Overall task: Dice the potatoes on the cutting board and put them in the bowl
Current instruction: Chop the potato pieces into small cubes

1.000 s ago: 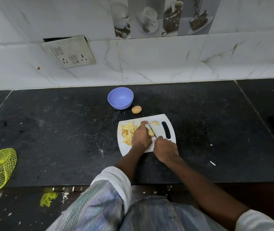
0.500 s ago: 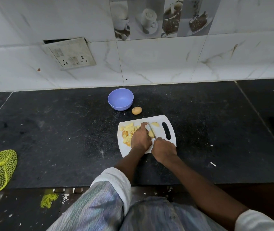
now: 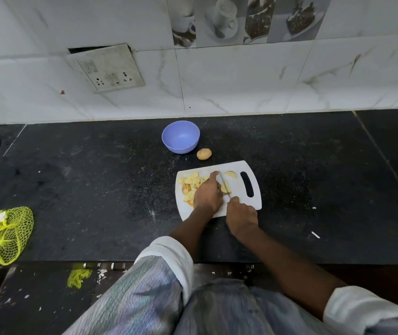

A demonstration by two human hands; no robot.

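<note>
The dark stone surface (image 3: 96, 180) carries everything, and the work sits at its middle, close to the person's body, so both arms reach it without stretching. The white cutting board (image 3: 239, 201) lies there with its handle slot to the right, away from the pile, which leaves the flat part free for cutting. The purple bowl (image 3: 180, 137) stands just beyond the board's far left corner; it looks empty, and its spot seems chosen so the cubes can be carried a short way. A yellow net bag (image 3: 3, 234) rests well apart at the near left edge.

The left hand (image 3: 208, 194) lies over the potato piece (image 3: 224, 188) being cut, its fingers curled down on it to hold it against the blade, with one fingertip stretched toward the far edge. The right hand (image 3: 241, 215) has its fingers wrapped round the handle of the knife (image 3: 224, 183), whose blade runs away from the body across the piece, just beside the left knuckles. Diced potato (image 3: 189, 183) is heaped on the left part of the board, pushed aside to keep the cutting place open. One wedge (image 3: 231, 174) waits beyond the blade, near the slot. A whole potato (image 3: 204, 154) sits off the board beside the bowl, uncut, so I judge the dicing roughly half done and nothing yet moved to the bowl.
</note>
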